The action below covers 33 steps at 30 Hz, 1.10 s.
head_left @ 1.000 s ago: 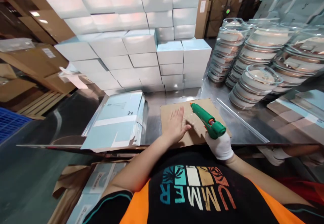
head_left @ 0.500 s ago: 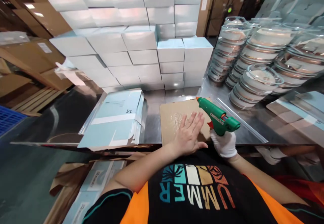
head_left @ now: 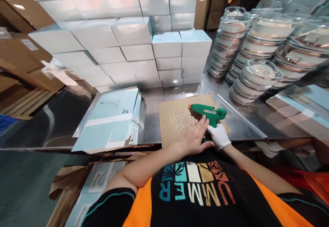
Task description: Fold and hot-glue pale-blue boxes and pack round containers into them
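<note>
Lowered since earlier frame: green glue gun [head_left: 208, 111] now lies on cardboard sheet [head_left: 174, 121] near table's front edge. Gloved right hand [head_left: 218, 136] wraps its handle; bare left hand [head_left: 195, 137] lies flat, empty, fingers touching gun. Glueing apparently paused.

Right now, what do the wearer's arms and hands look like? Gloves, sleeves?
The left hand is bare, with no glove. The right hand wears a white knit glove ending at the wrist. Both forearms are uncovered. The short sleeves are black with a thin teal trim line, on a black and orange T-shirt.
</note>
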Each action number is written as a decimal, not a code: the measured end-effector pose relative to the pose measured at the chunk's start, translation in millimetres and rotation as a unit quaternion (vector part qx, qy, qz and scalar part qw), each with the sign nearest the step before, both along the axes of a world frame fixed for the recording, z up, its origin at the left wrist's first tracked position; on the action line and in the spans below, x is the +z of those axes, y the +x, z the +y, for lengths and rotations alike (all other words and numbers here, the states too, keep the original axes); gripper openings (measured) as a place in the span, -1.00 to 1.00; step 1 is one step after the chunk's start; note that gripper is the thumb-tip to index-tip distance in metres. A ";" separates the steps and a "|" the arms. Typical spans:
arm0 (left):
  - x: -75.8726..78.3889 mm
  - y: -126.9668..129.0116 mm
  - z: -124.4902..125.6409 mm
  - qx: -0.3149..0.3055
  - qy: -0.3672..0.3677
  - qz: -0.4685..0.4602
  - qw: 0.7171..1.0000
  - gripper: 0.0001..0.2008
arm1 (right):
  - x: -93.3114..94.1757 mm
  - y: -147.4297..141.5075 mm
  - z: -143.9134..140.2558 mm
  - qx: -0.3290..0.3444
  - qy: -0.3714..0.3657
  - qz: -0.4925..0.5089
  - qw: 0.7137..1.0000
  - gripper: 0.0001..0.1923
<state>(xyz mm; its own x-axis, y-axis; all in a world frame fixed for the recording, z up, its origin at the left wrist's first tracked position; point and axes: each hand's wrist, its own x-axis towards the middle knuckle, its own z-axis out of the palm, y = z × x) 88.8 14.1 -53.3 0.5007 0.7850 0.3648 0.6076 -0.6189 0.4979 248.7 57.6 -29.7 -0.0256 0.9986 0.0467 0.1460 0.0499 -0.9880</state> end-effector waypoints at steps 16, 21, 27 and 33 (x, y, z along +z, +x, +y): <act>5.5 5.9 20.6 0.017 -0.022 -0.003 1.000 0.11 | -8.8 1.8 4.6 0.008 -0.047 0.014 0.999 -0.47; -6.1 0.7 2.5 0.030 -0.045 0.001 0.999 -0.02 | -3.8 9.1 4.2 0.037 -0.091 0.036 0.994 -0.59; -2.2 3.7 10.8 0.059 -0.001 0.005 0.998 0.00 | 5.4 27.8 13.7 0.048 -0.094 -0.020 0.994 -0.58; 5.3 21.3 43.0 0.067 0.010 0.053 0.996 -0.01 | -7.8 34.0 18.5 -0.033 0.024 -0.124 0.991 -0.54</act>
